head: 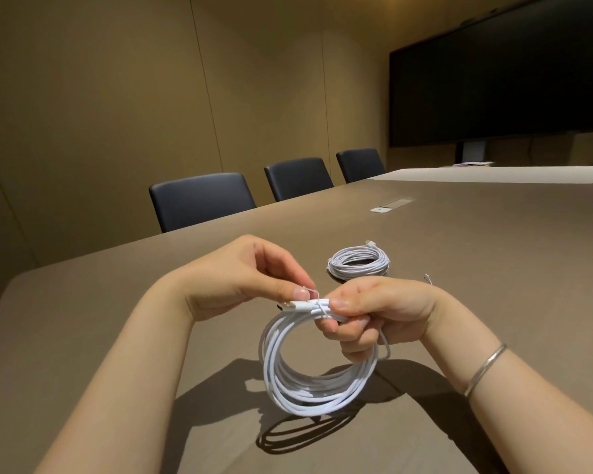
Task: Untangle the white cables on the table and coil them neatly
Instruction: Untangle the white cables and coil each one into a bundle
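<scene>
Coil [317, 364] hangs below our right hand [374, 313], which grips its top; our left hand [254, 275] pinches the thin tie [315, 295] wrapped around that bunch.

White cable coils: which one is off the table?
The near white cable coil, held up by the right hand; the far white cable coil lies flat on the table.

Single head-worn view, forward and down, close over the table [459, 302]
</scene>
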The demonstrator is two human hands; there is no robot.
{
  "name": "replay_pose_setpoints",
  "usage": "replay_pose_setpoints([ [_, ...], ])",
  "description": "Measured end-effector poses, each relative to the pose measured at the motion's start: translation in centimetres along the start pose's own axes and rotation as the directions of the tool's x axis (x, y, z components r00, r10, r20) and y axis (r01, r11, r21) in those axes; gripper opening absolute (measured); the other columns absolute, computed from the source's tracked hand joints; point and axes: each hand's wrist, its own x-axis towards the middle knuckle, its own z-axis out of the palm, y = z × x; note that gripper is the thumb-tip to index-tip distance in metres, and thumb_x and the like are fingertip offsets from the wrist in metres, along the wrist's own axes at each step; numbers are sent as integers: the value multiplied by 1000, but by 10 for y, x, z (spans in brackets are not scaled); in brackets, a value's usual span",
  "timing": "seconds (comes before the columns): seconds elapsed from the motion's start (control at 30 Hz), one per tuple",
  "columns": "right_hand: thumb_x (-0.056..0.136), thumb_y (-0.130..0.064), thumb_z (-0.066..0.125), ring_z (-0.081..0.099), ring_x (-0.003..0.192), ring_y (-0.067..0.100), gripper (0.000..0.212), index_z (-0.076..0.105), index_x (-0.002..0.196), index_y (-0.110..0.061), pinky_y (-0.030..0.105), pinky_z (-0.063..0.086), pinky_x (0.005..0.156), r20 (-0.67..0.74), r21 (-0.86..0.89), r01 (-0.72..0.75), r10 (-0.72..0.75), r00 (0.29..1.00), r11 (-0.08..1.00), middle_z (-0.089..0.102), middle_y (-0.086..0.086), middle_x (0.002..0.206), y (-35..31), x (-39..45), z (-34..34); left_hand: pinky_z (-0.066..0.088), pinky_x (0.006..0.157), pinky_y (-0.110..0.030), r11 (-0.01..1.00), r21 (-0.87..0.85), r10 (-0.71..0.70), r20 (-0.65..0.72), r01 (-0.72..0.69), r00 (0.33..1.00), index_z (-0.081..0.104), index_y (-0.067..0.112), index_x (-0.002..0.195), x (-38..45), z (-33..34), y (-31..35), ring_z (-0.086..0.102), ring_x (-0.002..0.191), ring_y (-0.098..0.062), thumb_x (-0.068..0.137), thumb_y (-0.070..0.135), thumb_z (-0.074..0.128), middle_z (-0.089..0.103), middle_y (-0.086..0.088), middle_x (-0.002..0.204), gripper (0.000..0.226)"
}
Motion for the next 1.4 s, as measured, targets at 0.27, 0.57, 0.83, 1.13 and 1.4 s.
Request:
replay_pose_setpoints([
  [0.27, 100, -25, 42, 30, 51, 4, 21, 55, 93, -10, 21, 29, 55, -98, -30, -36, 33, 995, 999, 33, -8, 63, 1, 2, 2, 57, 74, -25, 975, 207, -68, -68, 81, 995, 76, 8, 88, -1, 2, 15, 70, 79, -19, 83, 10, 75, 75, -9, 85, 5],
  [0.57, 102, -24, 40, 33, 54, 7, 24, 57, 92, -10, 18, 35, 56, -230, -163, -137, 97, 968, 977, 35, -6, 63, -5, 7, 13, 58, 79, -21, 898, 409, -146, -71, 163, 987, 79, 18, 98, -3, 4, 24, 72, 83, -9, 85, 17, 74, 77, 7, 87, 14],
  [0.83, 104, -24, 41, 35, 51, 3, 28, 58, 87, -10, 13, 33, 51, -389, -338, -185, 42, 920, 923, 40, -11, 58, -5, 19, 25, 61, 73, -29, 745, 627, -127, -202, 228, 971, 80, 23, 92, 1, 10, 24, 70, 73, -6, 82, 18, 78, 76, 9, 80, 11],
  [1.13, 102, -38, 39, 38, 58, 7, 32, 55, 89, -14, 26, 31, 56, -614, -730, -440, -220, 758, 522, 46, -5, 70, 1, 35, 40, 55, 59, -20, 745, 551, -190, -366, 376, 911, 79, 20, 80, 4, 15, 24, 68, 71, -12, 84, 11, 73, 72, 4, 73, 11],
  [1.4, 104, -40, 28, 38, 61, 21, 24, 31, 88, -22, 34, 23, 51, -631, -739, -656, -499, 594, 153, 41, -4, 75, 15, 51, 40, 40, 57, -26, 865, 12, -425, -515, 502, 745, 75, 2, 84, 16, 14, 16, 65, 67, -19, 84, 0, 69, 74, -18, 83, 7],
])
